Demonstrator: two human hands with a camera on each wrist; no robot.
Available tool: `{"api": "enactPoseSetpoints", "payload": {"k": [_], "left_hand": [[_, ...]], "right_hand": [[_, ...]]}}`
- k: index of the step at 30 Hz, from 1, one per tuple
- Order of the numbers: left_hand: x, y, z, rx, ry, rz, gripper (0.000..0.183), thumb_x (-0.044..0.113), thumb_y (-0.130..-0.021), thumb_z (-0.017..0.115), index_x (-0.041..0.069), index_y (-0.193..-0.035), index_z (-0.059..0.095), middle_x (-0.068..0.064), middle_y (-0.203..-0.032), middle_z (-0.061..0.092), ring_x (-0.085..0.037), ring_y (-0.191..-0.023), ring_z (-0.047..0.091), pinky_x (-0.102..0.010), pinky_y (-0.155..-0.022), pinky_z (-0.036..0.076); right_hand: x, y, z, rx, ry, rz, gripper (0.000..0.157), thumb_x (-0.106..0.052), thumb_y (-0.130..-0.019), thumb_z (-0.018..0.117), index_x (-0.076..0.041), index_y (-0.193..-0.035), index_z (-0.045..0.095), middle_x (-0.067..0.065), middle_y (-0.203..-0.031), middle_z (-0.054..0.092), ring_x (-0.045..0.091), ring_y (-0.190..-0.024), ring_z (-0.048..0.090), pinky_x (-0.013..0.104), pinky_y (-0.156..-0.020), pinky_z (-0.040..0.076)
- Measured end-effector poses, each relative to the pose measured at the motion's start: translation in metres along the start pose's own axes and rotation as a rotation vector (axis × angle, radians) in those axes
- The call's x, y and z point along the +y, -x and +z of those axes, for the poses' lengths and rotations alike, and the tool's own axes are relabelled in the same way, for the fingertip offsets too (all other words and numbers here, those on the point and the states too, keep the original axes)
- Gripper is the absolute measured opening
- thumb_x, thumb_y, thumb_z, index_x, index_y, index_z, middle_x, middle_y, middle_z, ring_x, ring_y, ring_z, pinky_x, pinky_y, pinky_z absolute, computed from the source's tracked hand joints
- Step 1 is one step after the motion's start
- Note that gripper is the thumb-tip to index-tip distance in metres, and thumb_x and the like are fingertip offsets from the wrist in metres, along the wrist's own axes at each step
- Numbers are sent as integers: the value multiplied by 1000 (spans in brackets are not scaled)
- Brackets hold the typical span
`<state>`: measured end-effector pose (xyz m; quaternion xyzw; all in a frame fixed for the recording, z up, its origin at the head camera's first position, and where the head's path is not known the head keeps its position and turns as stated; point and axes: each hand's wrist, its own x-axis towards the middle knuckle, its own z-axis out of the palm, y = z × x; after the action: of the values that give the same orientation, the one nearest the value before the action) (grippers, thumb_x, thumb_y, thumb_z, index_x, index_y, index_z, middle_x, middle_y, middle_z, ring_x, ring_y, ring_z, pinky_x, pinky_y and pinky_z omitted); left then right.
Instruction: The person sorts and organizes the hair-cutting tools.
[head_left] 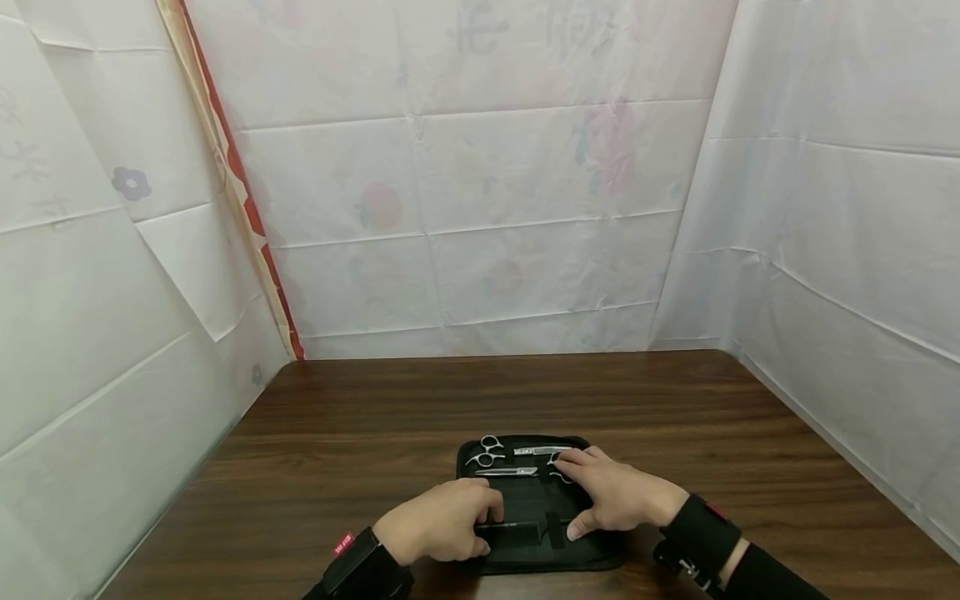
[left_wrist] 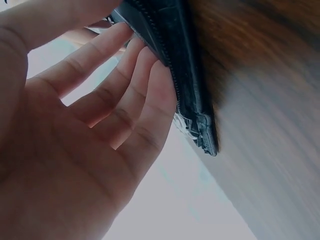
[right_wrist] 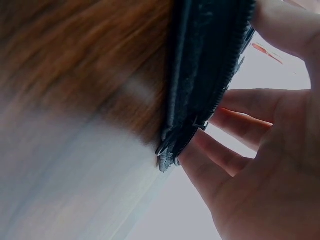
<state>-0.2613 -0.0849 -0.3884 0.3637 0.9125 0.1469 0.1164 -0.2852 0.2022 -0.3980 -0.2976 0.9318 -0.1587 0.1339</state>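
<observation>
A black zip case (head_left: 525, 498) lies spread on the table with two pairs of silver hair scissors inside. The upper scissors (head_left: 489, 452) have their finger rings to the left; the lower scissors (head_left: 506, 472) point their blades left, their rings partly covered by my right hand. My left hand (head_left: 442, 521) is at the case's left side, thumb near the front panel. In the left wrist view, its fingertips touch the zipper edge (left_wrist: 167, 65). My right hand (head_left: 618, 492) spreads over the right side, thumb near a strap (head_left: 555, 530); its fingers meet the zipped edge (right_wrist: 212, 107).
The brown wooden table (head_left: 360, 417) extends behind and to both sides of the case. White printed sheeting (head_left: 465, 275) hangs along the back, left and right, with a red-and-cream strip (head_left: 240, 187) at the back left corner. Black bands (head_left: 701, 529) wrap both wrists.
</observation>
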Motion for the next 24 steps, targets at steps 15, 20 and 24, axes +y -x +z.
{"api": "enactPoseSetpoints", "payload": {"k": [15,20,24], "left_hand": [[4,-5,1,21,-23,28,26,11,-82,84,21,-102,70,11,-88,53,-2,-77,49,-23,-73,48],[5,-5,2,43,-28,21,27,11,-80,84,22,-100,70,11,-86,53,-2,-77,49,-24,-72,48],[5,-4,2,43,-17,8,25,12,-82,84,22,-101,70,11,-87,52,-2,-77,49,-24,-72,48]], "right_hand": [[-1,0,0,5,10,-7,91,-51,-82,80,-4,-152,45,12,-159,36,33,-142,36,53,-103,44],[-1,-1,0,2,10,-2,92,-51,-82,80,-5,-153,44,12,-159,36,33,-142,36,54,-103,44],[-1,0,0,5,6,4,92,-51,-82,80,-4,-152,45,12,-159,37,33,-142,36,54,-103,44]]}}
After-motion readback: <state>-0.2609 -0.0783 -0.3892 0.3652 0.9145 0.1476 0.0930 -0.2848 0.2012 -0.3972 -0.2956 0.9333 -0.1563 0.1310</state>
